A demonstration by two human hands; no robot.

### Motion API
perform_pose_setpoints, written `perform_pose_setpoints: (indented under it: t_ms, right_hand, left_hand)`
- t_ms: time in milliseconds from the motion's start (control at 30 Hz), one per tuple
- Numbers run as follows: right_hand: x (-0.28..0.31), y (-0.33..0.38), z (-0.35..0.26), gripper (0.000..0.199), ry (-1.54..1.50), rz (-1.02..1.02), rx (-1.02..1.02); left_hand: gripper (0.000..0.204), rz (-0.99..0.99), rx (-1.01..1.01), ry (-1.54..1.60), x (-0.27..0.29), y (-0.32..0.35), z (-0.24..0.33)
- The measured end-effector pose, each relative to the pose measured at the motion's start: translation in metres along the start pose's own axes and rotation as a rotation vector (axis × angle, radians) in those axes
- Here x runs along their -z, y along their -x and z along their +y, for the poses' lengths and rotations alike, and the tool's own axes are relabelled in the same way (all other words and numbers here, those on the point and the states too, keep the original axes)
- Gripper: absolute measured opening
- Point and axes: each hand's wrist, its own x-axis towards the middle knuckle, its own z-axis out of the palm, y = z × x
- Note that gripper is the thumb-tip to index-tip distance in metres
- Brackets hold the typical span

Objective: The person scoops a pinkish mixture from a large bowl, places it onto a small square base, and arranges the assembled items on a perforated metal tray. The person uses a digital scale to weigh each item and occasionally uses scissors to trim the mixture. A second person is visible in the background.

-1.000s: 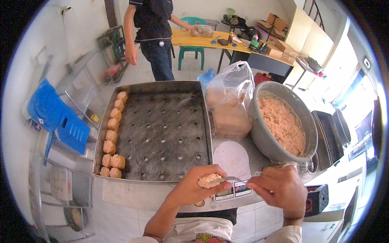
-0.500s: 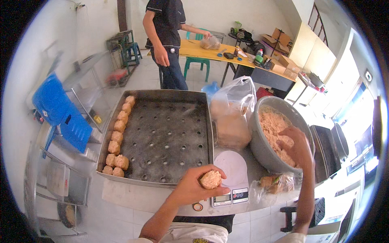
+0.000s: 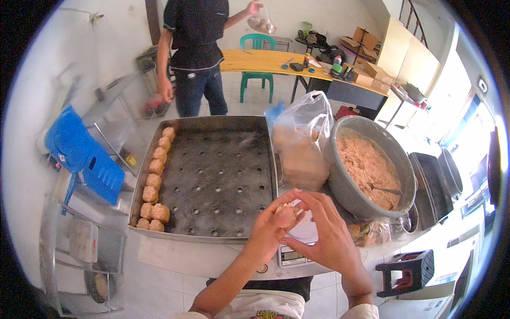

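My left hand (image 3: 268, 226) grips a small dumpling (image 3: 287, 215) with a lumpy, pale filling, above the kitchen scale (image 3: 292, 257). Close against it, my right hand (image 3: 329, 228) curves with thumb and fingers apart. Its fingertips reach toward the dumpling; whether they touch it I cannot tell. On the left, a perforated metal tray (image 3: 223, 159) carries a column of similar dumplings (image 3: 155, 167) along its left side. A big grey bowl (image 3: 336, 183) of pinkish filling (image 3: 364, 159) stands at the right, with a spoon (image 3: 387, 189) lying in the filling.
A clear plastic bag (image 3: 303, 154) of brown pieces stands between tray and bowl. Another small package (image 3: 372, 233) lies below the bowl. Beyond the tray, a person (image 3: 194, 53) holds up a bag (image 3: 262, 24) beside a yellow table (image 3: 255, 59). A blue chair (image 3: 79, 143) is at left.
My right hand has left the bowl and come to the dumpling in my left hand. The spoon now shows in the filling. The other person has moved left and lifted a bag off the table.
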Motion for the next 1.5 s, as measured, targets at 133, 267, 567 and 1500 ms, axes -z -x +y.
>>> perform_pose_setpoints:
  t_ms: [133,267,567,1500]
  right_hand:
    - [-0.010,-0.004,0.025,0.084,-0.110,-0.044,-0.007]
    - [-0.009,-0.001,0.054,0.081,-0.151,-0.119,-0.182]
    - [-0.019,0.014,0.088,0.093,0.003,-0.301,-0.253]
    - [-0.019,-0.009,0.090,0.088,0.095,-0.447,-0.339]
  left_hand:
    - [0.070,-0.007,0.047,0.190,-0.014,0.002,0.005]
    - [0.101,0.142,-0.245,-0.188,-0.012,0.011,0.009]
    - [0.066,0.097,-0.405,-0.758,0.043,0.049,0.102]
    - [0.039,-0.114,-0.265,-0.994,0.083,0.126,0.105]
